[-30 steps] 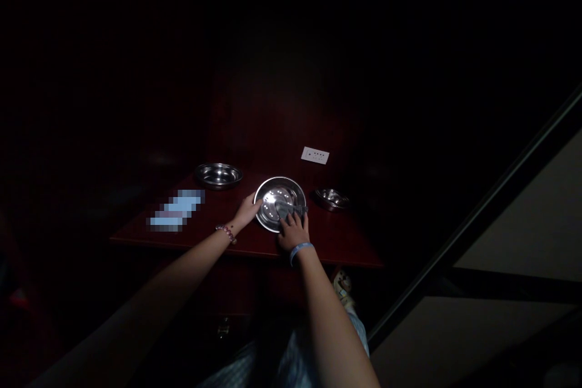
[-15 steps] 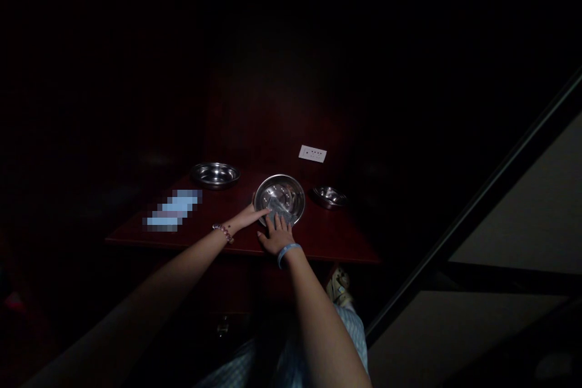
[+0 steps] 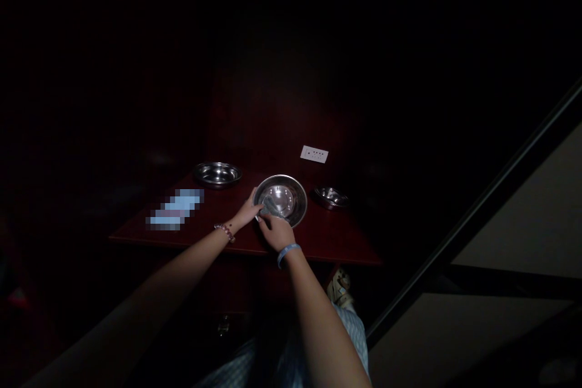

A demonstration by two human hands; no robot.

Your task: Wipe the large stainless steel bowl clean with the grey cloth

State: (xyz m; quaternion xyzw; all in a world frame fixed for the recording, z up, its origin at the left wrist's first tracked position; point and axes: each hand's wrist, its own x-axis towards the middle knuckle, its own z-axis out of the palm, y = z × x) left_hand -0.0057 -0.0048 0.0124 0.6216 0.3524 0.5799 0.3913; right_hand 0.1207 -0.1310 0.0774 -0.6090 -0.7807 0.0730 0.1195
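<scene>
A shiny metal bowl (image 3: 293,200) is tilted toward me above the dark red table (image 3: 227,233). My left hand (image 3: 248,209), with a beaded bracelet at the wrist, grips its left rim, thumb inside. Pinched in my right hand (image 3: 278,233), which wears a blue wristband, is a grey cloth (image 3: 271,205) that lies against the bowl's lower left inner side. The right fingertips are partly hidden at the near rim, close to the left thumb.
Another metal bowl (image 3: 217,174) sits at the back left, and smaller metal bowls (image 3: 331,196), seemingly stacked, stand on the right. A pixelated light-blue item (image 3: 175,211) lies at left. A white socket panel (image 3: 314,154) is behind the table. Below right shows a shoe (image 3: 340,288).
My right hand has gone from spread fingers flat on the cloth to curled fingers near the rim. The cloth has shifted left inside the bowl. The bowl's tilt has changed slightly.
</scene>
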